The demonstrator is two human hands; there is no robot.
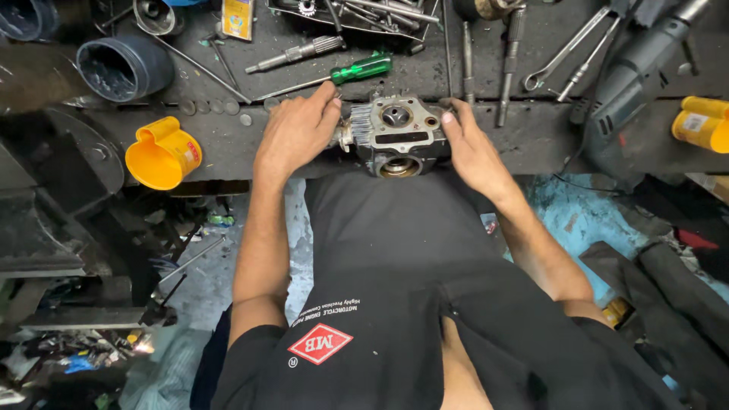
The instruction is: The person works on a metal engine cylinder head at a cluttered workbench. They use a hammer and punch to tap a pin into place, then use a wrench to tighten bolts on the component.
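1. One dark, grimy workbench (250, 144) spanned the view, littered with tools.
2. At its near edge, in front of the person's torso, sat a grey finned engine cylinder head (396, 134), bores facing up.
3. The left hand (298, 130) lay flat against the head's left side, fingers spread and pressing, not closed around it; the right hand (472, 148) braced the right side with extended fingers.
4. A dark round pot (124, 68) lay tipped at the bench's far left, its inside black with residue.
5. A yellow plastic jug (162, 154) lay on its side near the front edge, mouth showing nothing inside.
6. A second yellow container (702, 121) sat at far right; contents could not be told.
7. A green-handled screwdriver (357, 70) lay just behind the left hand.
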